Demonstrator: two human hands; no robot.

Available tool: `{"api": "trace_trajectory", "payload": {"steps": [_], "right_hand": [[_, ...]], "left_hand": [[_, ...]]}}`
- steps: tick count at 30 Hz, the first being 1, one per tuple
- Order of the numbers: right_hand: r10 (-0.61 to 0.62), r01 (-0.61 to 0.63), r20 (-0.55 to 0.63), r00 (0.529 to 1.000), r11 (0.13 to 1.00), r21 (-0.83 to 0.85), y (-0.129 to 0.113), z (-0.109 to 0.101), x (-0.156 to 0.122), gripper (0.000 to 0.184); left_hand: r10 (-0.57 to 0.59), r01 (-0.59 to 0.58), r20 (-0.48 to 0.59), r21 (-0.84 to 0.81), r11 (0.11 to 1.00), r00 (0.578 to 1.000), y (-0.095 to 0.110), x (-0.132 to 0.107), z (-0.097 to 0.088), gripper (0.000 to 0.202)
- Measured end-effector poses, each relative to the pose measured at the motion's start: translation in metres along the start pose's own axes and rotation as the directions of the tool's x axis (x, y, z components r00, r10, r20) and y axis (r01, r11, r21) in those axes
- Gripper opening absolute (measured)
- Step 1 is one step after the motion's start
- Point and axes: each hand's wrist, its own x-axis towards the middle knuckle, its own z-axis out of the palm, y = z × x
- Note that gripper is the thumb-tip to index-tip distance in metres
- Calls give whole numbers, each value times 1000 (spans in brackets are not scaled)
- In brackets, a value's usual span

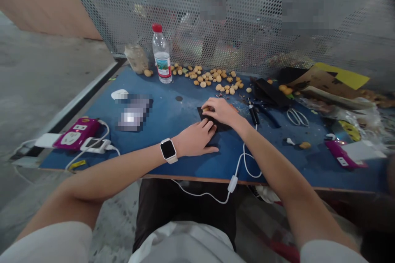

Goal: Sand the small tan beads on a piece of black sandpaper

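Black, flat sheet (224, 126) lies on a blue counter (168, 119) beneath both hands; the right hand (221, 111), nearer, pinches a small, round, tan piece (206, 109) just beyond the flat, loosely spread left hand (197, 137), at the sheet's far-left corner.

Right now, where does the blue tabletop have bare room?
Bare: between purplish flat phone and left hand; along the near edge, right of the right forearm. Crowded: far edge, with round tan pieces; right side, around white-handled scissors.
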Motion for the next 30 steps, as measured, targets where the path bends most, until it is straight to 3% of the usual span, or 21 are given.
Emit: {"api": "trace_trajectory", "payload": {"steps": [5, 12, 19, 26, 28, 30], "right_hand": [[-2, -1, 110, 994, 1000, 23, 7, -21, -18, 6], [18, -19, -47, 999, 1000, -17, 6, 7, 1, 19], [35, -33, 100, 994, 999, -24, 15, -25, -21, 7], [45, -49, -81, 996, 998, -47, 21, 10, 0, 20], [58, -50, -158, 986, 997, 50, 27, 15, 2, 16], [106, -41, -246, 963, 966, 255, 32, 14, -2, 17]], "left_hand": [[7, -7, 6, 20, 1000, 1000, 0, 0, 0, 99], [8, -9, -33, -23, 1000, 999, -1, -1, 3, 94], [24, -24, -36, 9, 1000, 999, -2, 0, 3, 94], [3, -3, -19, -23, 1000, 1000, -2, 1, 4, 98], [5, -5, -15, -16, 1000, 1000, -2, 0, 3, 97], [11, -11, -21, -8, 1000, 1000, -3, -1, 3, 96]]}}
